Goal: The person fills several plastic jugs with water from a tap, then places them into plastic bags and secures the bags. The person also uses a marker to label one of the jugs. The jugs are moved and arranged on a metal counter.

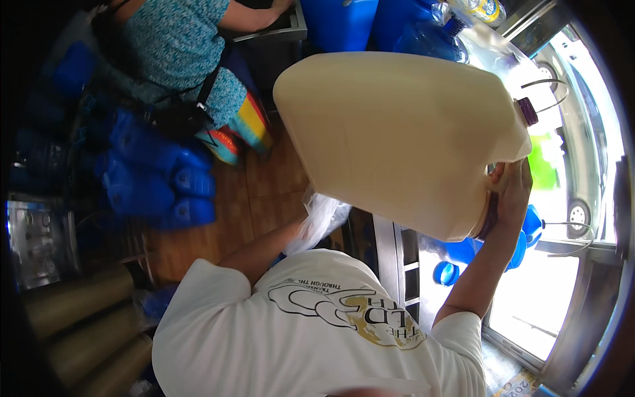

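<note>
A large cream plastic jug [397, 139] fills the middle of the view, tilted on its side. Its dark purple cap [527, 111] points to the right. My right hand [513, 195] is closed round the jug's handle, with fingertips showing through the handle opening. A second dark purple part sits beside that wrist, partly covered. My left forearm [274, 241] reaches to the jug's lower left edge. Crumpled clear plastic [321, 218] covers the end of that arm, so my left hand and its fingers are hidden behind it and the jug.
Another person [175, 53] in a teal patterned top stands at the upper left, an arm on a metal counter edge [284, 30]. Blue containers [159, 172] cluster on the brown tiled floor [264, 178]. Blue bins [340, 23] stand behind the jug. At right is a bright window with curved metal hooks [572, 238].
</note>
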